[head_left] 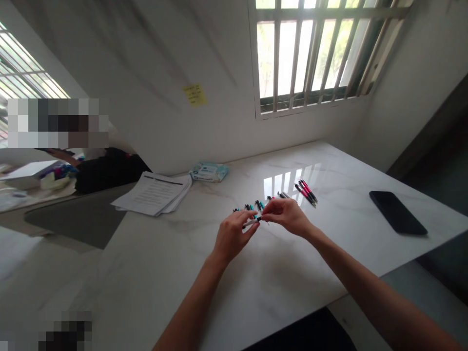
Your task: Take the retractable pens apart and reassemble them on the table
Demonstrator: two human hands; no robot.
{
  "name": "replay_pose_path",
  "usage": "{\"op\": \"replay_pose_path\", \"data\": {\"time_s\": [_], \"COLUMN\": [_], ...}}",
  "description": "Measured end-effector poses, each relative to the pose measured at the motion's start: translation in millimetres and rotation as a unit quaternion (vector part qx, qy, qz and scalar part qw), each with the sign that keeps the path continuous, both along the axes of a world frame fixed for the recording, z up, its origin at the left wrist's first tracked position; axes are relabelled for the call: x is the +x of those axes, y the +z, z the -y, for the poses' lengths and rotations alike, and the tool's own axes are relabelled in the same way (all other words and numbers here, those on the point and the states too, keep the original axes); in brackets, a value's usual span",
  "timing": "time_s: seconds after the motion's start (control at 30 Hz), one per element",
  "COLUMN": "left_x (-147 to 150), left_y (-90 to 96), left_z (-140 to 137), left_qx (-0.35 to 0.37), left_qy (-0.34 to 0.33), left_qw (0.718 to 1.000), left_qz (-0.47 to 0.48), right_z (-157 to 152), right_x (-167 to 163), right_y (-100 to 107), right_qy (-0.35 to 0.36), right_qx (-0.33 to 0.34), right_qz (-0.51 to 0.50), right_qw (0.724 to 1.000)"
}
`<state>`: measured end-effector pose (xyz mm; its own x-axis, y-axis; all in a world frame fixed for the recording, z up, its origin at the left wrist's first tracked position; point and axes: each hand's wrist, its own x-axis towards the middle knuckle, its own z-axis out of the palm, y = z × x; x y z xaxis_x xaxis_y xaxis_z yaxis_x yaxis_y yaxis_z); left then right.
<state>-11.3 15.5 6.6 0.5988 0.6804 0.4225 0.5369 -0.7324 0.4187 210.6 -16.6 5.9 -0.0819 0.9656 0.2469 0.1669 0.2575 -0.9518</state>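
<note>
My left hand [231,235] grips a white pen with a black end [250,224] between thumb and fingers, just above the marble-patterned table [292,278]. At the pen's black end, the fingertips of my right hand [287,215] are pinched together. Whether a separate small part is between them I cannot make out. Behind my hands lie several teal-and-black pens [259,204], partly hidden by my fingers. A grey pen [283,195] shows just beyond my right hand. Farther right, several red-and-black pens [306,191] lie side by side.
A black phone [398,212] lies on the right of the table. Stacked papers [155,194] and a pack of wipes [209,172] are at the far left. A yellow sticky note [195,95] is on the wall. Another person in dark clothing [109,168] sits at the left.
</note>
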Motion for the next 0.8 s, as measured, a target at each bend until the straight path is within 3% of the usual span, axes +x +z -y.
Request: {"op": "replay_pose_path", "data": {"time_s": [0.13, 0.27, 0.47, 0.8], "left_x": [-11.2, -19.9, -20.4, -25.6], "left_y": [-5.2, -2.4, -2.7, 5.4], "left_z": [-10.9, -16.2, -16.4, -18.7], "left_qx": [-0.058, -0.066, -0.101, -0.139], "left_qy": [0.052, 0.084, 0.073, 0.050], "left_qw": [0.997, 0.994, 0.991, 0.987], "left_qz": [0.017, -0.012, -0.058, -0.067], "right_z": [-26.0, -38.0, -31.8, -29.1], "right_x": [-4.4, -3.0, -9.0, -11.6], "right_y": [11.7, 4.6, -18.5, -24.2], "right_qy": [0.053, 0.026, -0.013, 0.017], "right_qx": [-0.002, 0.008, 0.004, 0.040], "right_qz": [-0.004, 0.056, 0.043, -0.006], "right_qw": [0.999, 0.998, 0.999, 0.999]}}
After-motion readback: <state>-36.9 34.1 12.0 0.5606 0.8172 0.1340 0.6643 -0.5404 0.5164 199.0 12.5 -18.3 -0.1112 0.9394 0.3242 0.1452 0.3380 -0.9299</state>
